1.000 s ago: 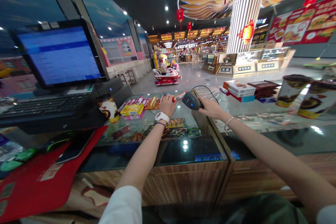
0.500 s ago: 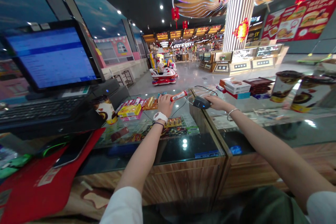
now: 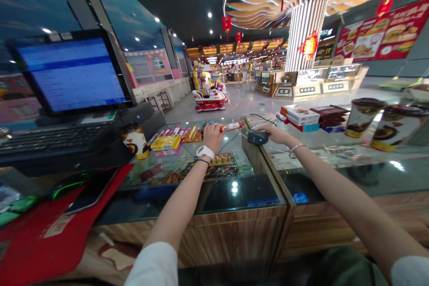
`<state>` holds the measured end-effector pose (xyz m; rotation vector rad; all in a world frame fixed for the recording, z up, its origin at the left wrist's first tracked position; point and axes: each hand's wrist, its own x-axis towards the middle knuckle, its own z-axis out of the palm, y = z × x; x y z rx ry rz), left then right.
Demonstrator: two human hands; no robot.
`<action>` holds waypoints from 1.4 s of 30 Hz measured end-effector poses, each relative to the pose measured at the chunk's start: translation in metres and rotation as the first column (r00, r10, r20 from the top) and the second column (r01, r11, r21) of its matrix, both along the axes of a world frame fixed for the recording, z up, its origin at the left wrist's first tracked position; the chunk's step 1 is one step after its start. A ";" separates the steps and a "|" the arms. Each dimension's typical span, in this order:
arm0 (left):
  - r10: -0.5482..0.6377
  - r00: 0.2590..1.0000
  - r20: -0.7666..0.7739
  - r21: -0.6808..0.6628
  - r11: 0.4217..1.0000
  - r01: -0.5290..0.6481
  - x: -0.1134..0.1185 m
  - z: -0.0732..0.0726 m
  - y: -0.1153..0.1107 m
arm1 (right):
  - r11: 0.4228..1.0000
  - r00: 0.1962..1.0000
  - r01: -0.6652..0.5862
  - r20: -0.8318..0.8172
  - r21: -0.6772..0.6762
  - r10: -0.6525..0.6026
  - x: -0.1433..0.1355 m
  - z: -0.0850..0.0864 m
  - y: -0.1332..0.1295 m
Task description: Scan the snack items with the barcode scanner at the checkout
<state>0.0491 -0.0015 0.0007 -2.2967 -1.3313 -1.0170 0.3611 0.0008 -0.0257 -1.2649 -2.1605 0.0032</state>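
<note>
My left hand [image 3: 212, 136], with a white watch at the wrist, is closed on one end of a slim red-and-white packaged stick [image 3: 231, 127]. The stick's other end points right, towards a dark barcode scanner [image 3: 257, 137] with a small blue light. My right hand [image 3: 276, 134] grips the scanner's handle, its head facing left above the seam between the two glass counters. Just left of my left hand lie orange snack packs [image 3: 192, 134] and a stack of yellow and pink boxes [image 3: 166, 144]. What is printed on the stick is too small to read.
On the left stand a monitor [image 3: 73, 71], a keyboard [image 3: 60, 138] and a paper cup [image 3: 134, 140]. A phone [image 3: 92, 191] lies on a red mat [image 3: 67, 250]. Flat boxes [image 3: 300, 115], brown packets [image 3: 330, 114] and large cups [image 3: 363, 117] line the right counter [image 3: 335, 170].
The stick now lies nearer level and its tip has moved slightly right, closer to the scanner. The scanner stays in my right hand, its head turned a little. The camera view has tilted slightly upward.
</note>
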 end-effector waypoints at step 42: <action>0.297 0.950 -0.095 -0.040 0.953 -0.301 -0.107 0.024 -0.009 | 0.947 0.998 -0.043 0.058 0.317 0.026 -0.251 0.036 -0.014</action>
